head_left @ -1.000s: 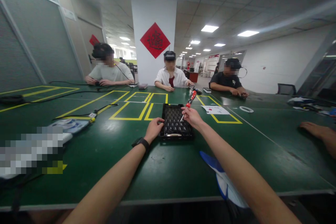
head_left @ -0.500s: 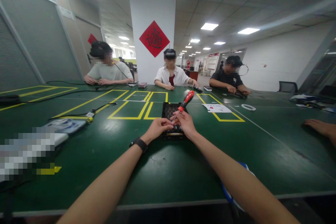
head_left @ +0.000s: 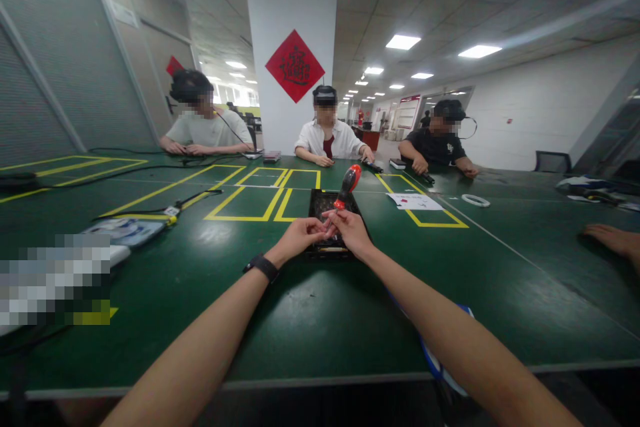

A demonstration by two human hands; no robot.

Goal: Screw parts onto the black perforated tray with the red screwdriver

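My right hand (head_left: 354, 235) is closed round the lower end of a screwdriver (head_left: 352, 177) with a red and black handle. The handle points up and away, leaning slightly right. My left hand (head_left: 299, 237), with a black wristband (head_left: 263, 267) on its wrist, meets the right fingertips near the tool's lower end. Its thumb and fingers are pinched, and what lies between them is too small to make out. Under both hands sits a shallow black box (head_left: 361, 205) with small dark contents. The fingers hide the screwdriver's tip.
Yellow tape (head_left: 240, 218) outlines areas on the green table (head_left: 280, 333). A paper sheet (head_left: 414, 201) and a white ring (head_left: 475, 201) lie to the right. At the left are a pouch (head_left: 133, 230) and cables. Several people sit around; a person's hand (head_left: 607, 240) rests at right.
The screwdriver has turned more upright, and its shaft shows less between my fingers. My hands are closer together. Across the table at right, a co-worker's hands have moved apart.
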